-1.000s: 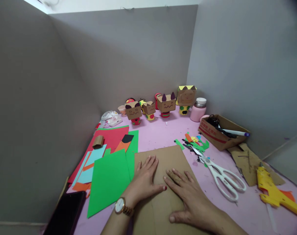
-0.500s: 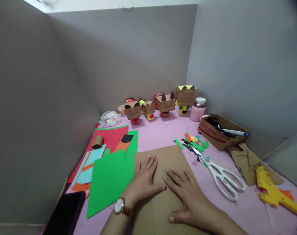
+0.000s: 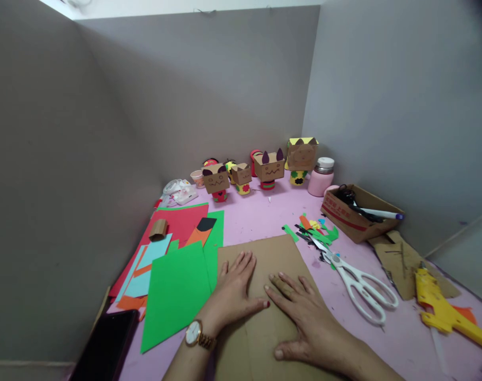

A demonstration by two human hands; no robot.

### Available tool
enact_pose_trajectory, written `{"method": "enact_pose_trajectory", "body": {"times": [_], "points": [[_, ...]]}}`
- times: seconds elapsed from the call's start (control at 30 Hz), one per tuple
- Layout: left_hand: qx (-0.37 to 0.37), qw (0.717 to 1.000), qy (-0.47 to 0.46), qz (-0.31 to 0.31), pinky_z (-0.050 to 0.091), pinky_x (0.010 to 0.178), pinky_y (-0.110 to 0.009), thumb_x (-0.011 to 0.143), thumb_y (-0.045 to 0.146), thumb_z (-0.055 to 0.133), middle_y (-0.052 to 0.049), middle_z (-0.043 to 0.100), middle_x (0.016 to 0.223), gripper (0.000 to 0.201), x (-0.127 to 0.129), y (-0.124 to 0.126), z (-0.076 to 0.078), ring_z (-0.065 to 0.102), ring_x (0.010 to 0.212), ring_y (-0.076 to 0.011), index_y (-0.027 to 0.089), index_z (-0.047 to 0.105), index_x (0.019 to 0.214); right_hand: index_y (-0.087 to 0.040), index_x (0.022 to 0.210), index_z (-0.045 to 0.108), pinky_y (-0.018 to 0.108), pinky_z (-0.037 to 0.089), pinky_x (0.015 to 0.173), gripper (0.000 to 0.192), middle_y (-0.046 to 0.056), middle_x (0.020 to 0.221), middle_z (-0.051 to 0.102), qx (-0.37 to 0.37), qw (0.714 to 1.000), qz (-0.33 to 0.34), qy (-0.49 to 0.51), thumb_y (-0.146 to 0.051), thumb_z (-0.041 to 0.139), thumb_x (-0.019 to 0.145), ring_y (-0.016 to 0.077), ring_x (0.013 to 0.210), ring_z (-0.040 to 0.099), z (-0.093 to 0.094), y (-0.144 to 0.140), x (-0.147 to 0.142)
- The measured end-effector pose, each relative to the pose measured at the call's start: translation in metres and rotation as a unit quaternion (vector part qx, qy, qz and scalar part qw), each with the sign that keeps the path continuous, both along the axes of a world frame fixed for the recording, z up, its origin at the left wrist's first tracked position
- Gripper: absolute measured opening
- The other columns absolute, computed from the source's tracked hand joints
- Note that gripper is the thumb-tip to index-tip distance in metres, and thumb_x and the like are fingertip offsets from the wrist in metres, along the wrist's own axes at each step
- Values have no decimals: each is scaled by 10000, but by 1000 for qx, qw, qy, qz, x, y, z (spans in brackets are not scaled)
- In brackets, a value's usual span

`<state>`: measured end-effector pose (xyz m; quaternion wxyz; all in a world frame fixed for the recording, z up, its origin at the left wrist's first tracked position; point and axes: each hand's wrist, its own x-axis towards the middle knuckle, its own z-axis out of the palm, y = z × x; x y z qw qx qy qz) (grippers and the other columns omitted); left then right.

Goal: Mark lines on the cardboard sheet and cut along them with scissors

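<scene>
**Desk:** What does the frame show?

**Photographer:** A person presses a brown cardboard sheet (image 3: 265,296) flat on a pink counter (image 3: 257,217). The left hand (image 3: 233,291), a gold watch (image 3: 195,333) on its wrist, lies with fingers spread on the sheet's left half; the right hand (image 3: 304,323) lies flat just beside it. Neither hand has a grip on anything: both palms are open and bearing down. The sheet sits at the near middle of the counter, its left edge over a green paper sheet (image 3: 177,291).

**Desk:** Any risk worth a line?

**Photographer:** By the look of it, the cardboard could slide on the paper beneath if the palms push unevenly, dragging the stacked coloured sheets askew. The white scissors (image 3: 360,286) lie just right of the sheet, blades pointing away among paper scraps (image 3: 316,230); a sweeping right hand could knock them. The yellow glue gun (image 3: 443,312) lies at the near right, and if hot it could mark the cardboard offcuts (image 3: 403,262) it rests by. The dark phone (image 3: 106,344) hangs at the near left edge and looks liable to be nudged off.

**Desk:** Readable text?

**Photographer:** Red print runs along the small carton (image 3: 360,214) at right, too small to read. The box figures (image 3: 270,169) along the far wall carry drawn faces only. The watch dial cannot be read.
</scene>
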<state>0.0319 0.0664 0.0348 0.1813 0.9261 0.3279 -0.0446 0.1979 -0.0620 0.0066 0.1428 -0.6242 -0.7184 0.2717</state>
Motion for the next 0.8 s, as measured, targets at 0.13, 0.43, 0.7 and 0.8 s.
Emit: {"method": "enact_pose_trajectory", "body": {"times": [0.13, 0.43, 0.7, 0.8], "points": [[-2, 1000, -2, 2, 81, 1085, -510, 656, 605, 555, -72, 126, 1493, 948, 0, 0, 0, 73, 1371, -221, 165, 164, 1398, -330, 1384, 209, 589, 49, 1057, 974, 68, 1490, 174, 2, 1000, 0, -1, -739, 551, 570, 312, 1354, 102, -1, 0, -1], [10, 1000, -8, -1, 92, 1079, -519, 651, 598, 566, -83, 141, 1492, 953, 0, 1, -5, 93, 1369, -225, 167, 161, 1398, -317, 1384, 216, 616, 55, 1046, 970, 88, 1484, 197, 13, 1000, 2, 3, -737, 550, 575, 330, 1349, 109, -3, 0, -2], [14, 1000, -16, -5, 89, 1075, -531, 653, 653, 523, -85, 136, 1497, 959, -2, 3, -10, 90, 1369, -229, 174, 154, 1398, -205, 1334, 384, 448, 252, 1063, 557, 122, 1416, 372, 92, 985, -103, 99, -501, 390, 862, 229, 1304, 294, -5, -4, 8], [14, 1000, -17, -8, 77, 1076, -530, 660, 646, 520, -92, 133, 1498, 949, -1, 3, -10, 85, 1370, -227, 168, 159, 1397, -232, 1320, 407, 520, 203, 1058, 673, 138, 1412, 374, 93, 992, -52, 72, -575, 525, 754, 289, 1303, 284, -5, -6, 9]]}}
